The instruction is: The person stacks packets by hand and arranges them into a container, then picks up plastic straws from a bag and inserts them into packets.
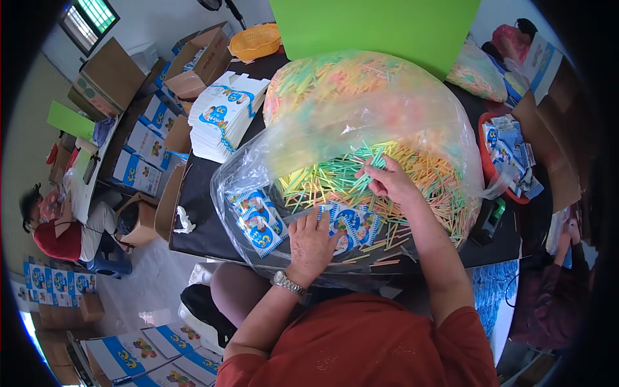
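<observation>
A large clear plastic bag full of thin green, yellow and orange sticks lies open toward me on the dark table. My right hand is over the heap, its fingers closed around several green sticks. Palm down, my left hand rests at the table's front with its fingers stretched out. It lies between printed blue-and-white packets on its left and more such packets on its right, touching the latter's edge. Loose sticks are scattered near the front edge.
A stack of flat white printed cartons and a yellow basket stand at back left. A red basin holds packets on the right, near a dark device. A green board rises behind the bag. People sit at both sides.
</observation>
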{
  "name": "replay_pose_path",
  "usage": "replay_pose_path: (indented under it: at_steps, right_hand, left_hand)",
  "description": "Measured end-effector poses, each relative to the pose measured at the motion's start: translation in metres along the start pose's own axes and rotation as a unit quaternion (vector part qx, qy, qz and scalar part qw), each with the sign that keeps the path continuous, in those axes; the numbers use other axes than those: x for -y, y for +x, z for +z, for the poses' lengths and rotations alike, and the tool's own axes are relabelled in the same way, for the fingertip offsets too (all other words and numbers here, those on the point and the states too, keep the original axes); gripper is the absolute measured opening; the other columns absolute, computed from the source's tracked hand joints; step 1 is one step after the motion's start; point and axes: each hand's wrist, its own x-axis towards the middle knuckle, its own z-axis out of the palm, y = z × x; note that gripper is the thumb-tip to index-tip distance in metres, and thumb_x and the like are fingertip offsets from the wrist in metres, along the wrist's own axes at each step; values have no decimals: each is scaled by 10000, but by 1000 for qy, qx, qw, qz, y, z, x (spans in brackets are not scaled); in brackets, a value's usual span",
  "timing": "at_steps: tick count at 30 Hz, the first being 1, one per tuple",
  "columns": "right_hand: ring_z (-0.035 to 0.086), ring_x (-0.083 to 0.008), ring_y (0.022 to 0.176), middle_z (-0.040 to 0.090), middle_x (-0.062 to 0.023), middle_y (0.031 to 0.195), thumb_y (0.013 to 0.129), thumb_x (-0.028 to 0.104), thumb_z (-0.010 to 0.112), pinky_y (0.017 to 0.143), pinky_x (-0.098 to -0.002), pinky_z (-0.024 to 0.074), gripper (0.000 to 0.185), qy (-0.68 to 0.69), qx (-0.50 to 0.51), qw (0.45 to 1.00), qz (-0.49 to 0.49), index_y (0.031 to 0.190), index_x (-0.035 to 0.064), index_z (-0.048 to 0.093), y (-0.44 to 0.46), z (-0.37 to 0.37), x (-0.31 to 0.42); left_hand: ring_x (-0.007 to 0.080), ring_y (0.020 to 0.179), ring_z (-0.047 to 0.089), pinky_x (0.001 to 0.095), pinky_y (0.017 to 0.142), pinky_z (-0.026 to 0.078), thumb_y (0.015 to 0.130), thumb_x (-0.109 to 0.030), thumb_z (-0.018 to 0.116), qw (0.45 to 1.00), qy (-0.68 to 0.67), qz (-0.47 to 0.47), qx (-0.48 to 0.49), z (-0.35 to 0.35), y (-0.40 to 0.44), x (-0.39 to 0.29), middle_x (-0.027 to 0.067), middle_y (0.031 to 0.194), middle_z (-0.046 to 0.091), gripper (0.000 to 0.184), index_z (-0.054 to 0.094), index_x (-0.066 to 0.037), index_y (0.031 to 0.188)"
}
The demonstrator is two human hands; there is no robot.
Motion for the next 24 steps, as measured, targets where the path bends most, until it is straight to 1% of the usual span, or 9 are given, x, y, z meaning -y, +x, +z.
replay_pose_path:
  at_steps: [6, 9, 11, 12, 16, 20, 22, 23, 24]
  right_hand:
    - [389, -56, 434, 660, -131, 932, 912, 147, 590, 369, -202, 286, 114, 30, 14, 999, -27, 986, 84, 530, -14, 12, 2]
    - [403, -60, 430, 661, -131, 941, 906, 130, 596, 371, -198, 304, 127, 59, 48, 997, -34, 1008, 82, 537, -18, 22, 0]
    - [421, -60, 443, 663, -125, 950, 907, 123, 593, 378, -195, 317, 131, 54, 13, 998, -23, 1016, 77, 538, -19, 24, 0]
    - [439, -60, 455, 665, -119, 959, 908, 117, 591, 384, -192, 331, 135, 52, -21, 998, -12, 1024, 72, 539, -19, 24, 1]
    - [462, -48, 491, 665, -89, 950, 913, 121, 589, 407, -183, 349, 148, 44, -39, 998, -30, 1037, 61, 537, -26, 27, 17]
    - [463, -27, 536, 594, -8, 783, 949, 225, 550, 433, -191, 351, 241, -99, -93, 989, -51, 1114, 50, 558, -29, 33, 21]
    - [460, -20, 556, 574, 3, 765, 965, 251, 523, 444, -192, 355, 270, -154, -97, 982, -48, 1133, 43, 557, -32, 31, 23]
    - [461, -28, 559, 561, -1, 766, 969, 290, 508, 455, -193, 360, 303, -184, -79, 980, -8, 1116, 29, 554, -36, 30, 28]
    - [463, -35, 562, 549, -5, 767, 973, 328, 492, 465, -195, 365, 342, -214, -61, 974, 32, 1099, 16, 551, -38, 29, 31]
  left_hand:
    - [324, 1023, 522, 433, 845, 414, 768, -263, 707, 996, -85, -35, 3, 5, 20, -2, 161, 1147, 537, 562, 496, -21, 1230]
    - [299, 1107, 510, 420, 938, 402, 840, -238, 655, 956, -288, -37, -54, 23, 52, -2, 155, 1209, 530, 605, 403, -24, 1347]
    - [218, 1107, 529, 380, 972, 406, 898, -194, 584, 779, -577, -138, 203, 10, 81, -9, 124, 1209, 543, 603, 318, -53, 1421]
    - [134, 1010, 571, 304, 859, 465, 921, -145, 560, 589, -753, -174, 236, 14, 89, -12, 53, 1083, 581, 649, 226, -118, 1477]
    - [143, 962, 590, 346, 851, 484, 915, -74, 539, 559, -776, -150, 251, 22, 105, -21, 61, 1039, 582, 665, 189, -125, 1478]
    - [140, 942, 594, 327, 827, 484, 906, -87, 555, 559, -769, -203, 235, 27, 109, -29, 70, 1035, 583, 604, 268, -91, 1438]
    - [174, 915, 600, 325, 789, 482, 878, -111, 590, 656, -680, -225, 238, 30, 111, -30, 85, 1024, 597, 506, 393, -40, 1338]
    - [174, 915, 600, 325, 789, 482, 878, -111, 590, 656, -679, -226, 240, 33, 111, -30, 85, 1024, 597, 506, 393, -40, 1338]
    - [195, 910, 599, 327, 781, 478, 862, -123, 607, 741, -614, -175, 207, 37, 111, -30, 92, 1022, 605, 467, 432, -18, 1282]
